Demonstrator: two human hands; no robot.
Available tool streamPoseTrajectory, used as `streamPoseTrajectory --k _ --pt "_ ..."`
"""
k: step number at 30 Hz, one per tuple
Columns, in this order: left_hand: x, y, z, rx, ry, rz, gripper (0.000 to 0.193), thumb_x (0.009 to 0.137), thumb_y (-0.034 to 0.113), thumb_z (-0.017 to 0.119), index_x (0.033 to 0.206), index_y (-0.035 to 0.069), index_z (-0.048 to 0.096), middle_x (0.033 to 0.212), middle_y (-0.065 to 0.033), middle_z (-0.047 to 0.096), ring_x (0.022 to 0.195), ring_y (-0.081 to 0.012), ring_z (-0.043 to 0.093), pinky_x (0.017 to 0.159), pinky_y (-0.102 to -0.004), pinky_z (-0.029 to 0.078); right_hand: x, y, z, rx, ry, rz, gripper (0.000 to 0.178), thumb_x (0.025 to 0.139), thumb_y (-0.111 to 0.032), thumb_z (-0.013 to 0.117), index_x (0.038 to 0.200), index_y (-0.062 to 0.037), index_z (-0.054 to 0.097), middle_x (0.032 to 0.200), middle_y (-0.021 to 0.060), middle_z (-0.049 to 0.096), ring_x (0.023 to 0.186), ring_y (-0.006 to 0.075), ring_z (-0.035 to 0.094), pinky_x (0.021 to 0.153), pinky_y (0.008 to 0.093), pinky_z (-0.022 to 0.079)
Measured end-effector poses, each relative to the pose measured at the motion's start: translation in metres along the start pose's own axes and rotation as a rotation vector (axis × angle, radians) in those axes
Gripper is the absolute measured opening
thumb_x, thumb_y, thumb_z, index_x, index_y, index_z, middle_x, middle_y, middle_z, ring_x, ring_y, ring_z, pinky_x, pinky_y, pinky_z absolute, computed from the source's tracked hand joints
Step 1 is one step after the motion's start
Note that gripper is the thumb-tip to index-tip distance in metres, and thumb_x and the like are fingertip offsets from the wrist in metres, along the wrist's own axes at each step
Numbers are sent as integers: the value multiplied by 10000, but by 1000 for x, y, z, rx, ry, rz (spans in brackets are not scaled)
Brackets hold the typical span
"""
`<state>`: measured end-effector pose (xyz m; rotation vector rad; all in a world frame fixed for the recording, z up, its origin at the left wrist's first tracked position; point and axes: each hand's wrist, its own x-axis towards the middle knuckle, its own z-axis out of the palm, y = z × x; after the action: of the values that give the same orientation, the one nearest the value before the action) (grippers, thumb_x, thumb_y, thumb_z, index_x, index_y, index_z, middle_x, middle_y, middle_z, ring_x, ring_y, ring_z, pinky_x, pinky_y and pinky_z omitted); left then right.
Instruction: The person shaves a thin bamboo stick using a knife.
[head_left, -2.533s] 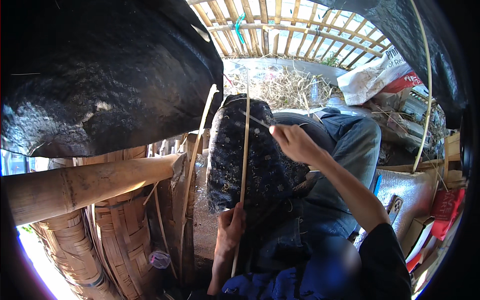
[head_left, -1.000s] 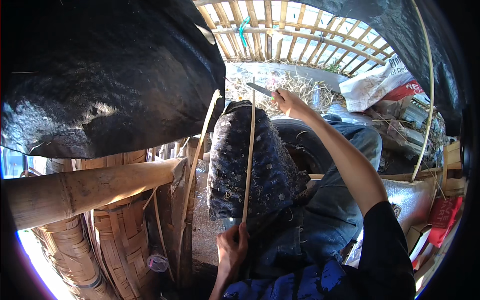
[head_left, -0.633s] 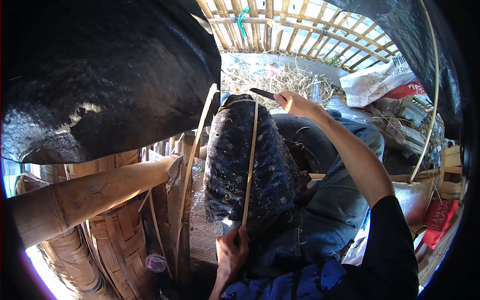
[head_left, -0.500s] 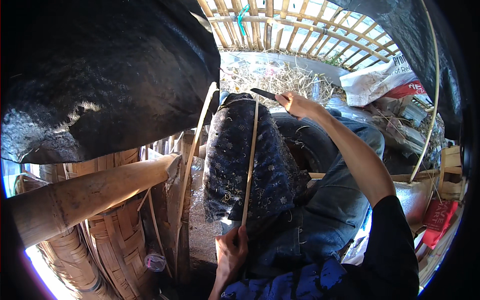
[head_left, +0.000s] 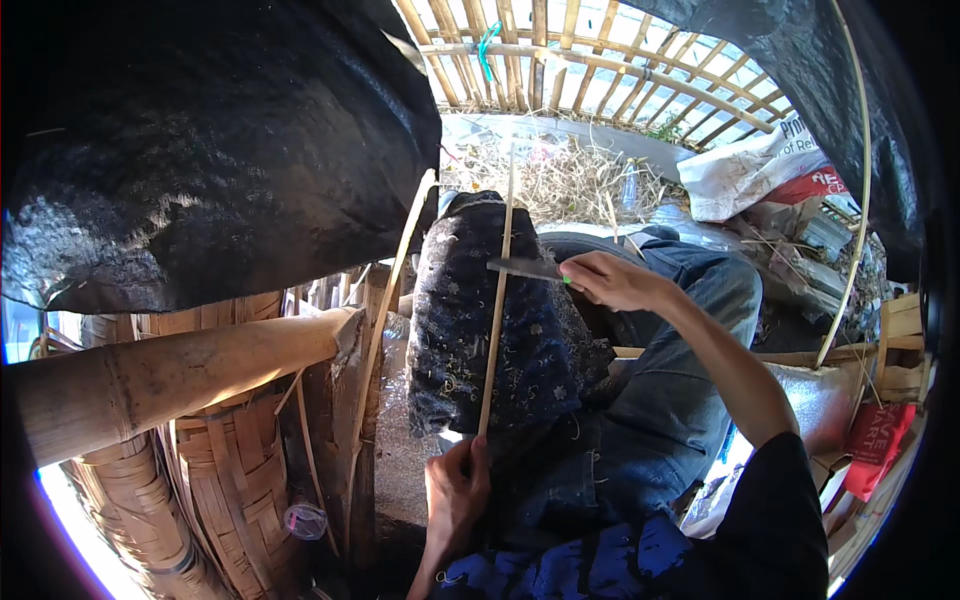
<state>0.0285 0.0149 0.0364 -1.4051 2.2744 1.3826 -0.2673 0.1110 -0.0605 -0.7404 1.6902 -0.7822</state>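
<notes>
My left hand (head_left: 456, 492) pinches the near end of a thin bamboo strip (head_left: 496, 310) that lies lengthwise over a dark patterned cloth (head_left: 470, 330) draped on my raised knee. My right hand (head_left: 612, 281) grips a knife (head_left: 524, 268) whose blade rests across the strip about a third of the way down from its far end. The strip's far tip sticks out past the knee toward the dry straw.
A thick bamboo pole (head_left: 170, 380) and woven baskets (head_left: 215, 490) stand at my left under a black tarp (head_left: 200, 150). Another long strip (head_left: 385, 320) leans beside the knee. Dry straw (head_left: 570, 185), sacks (head_left: 750, 170) and a curved bamboo strip (head_left: 850, 200) lie ahead and right.
My right hand has drawn the knife back along the strip from the far tip toward me. My left hand keeps its hold on the near end.
</notes>
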Motion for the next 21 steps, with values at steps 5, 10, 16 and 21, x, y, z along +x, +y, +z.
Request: streamPoseTrajectory --k 5,10,16,21 --pt "2 2 3 127 83 106 269 876 174 556 676 -4 588 499 -167 519 431 -292 549 438 -363 384 -2 -7 12 283 249 -122 414 975 -394 372 803 -34 481 582 -12 406 459 100 380 400 293 320" --pt "0 -13 6 204 68 147 274 872 181 558 655 14 574 508 -166 527 455 -323 560 444 -395 392 26 9 23 -309 469 -372 348 956 -225 446 725 29 503 541 180 490 442 322 459 470 426 337" --pt "1 -13 8 123 60 128 299 872 183 557 628 10 543 518 -172 535 475 -337 569 449 -405 396 14 9 45 -298 354 -395 352 949 -237 463 716 21 517 577 218 525 488 379 513 475 452 350" --pt "1 -18 9 128 64 158 305 875 179 553 627 2 539 518 -176 530 468 -329 569 445 -402 385 -12 -9 49 -319 305 -299 347 955 -255 447 762 15 548 603 210 547 529 379 543 488 440 383"
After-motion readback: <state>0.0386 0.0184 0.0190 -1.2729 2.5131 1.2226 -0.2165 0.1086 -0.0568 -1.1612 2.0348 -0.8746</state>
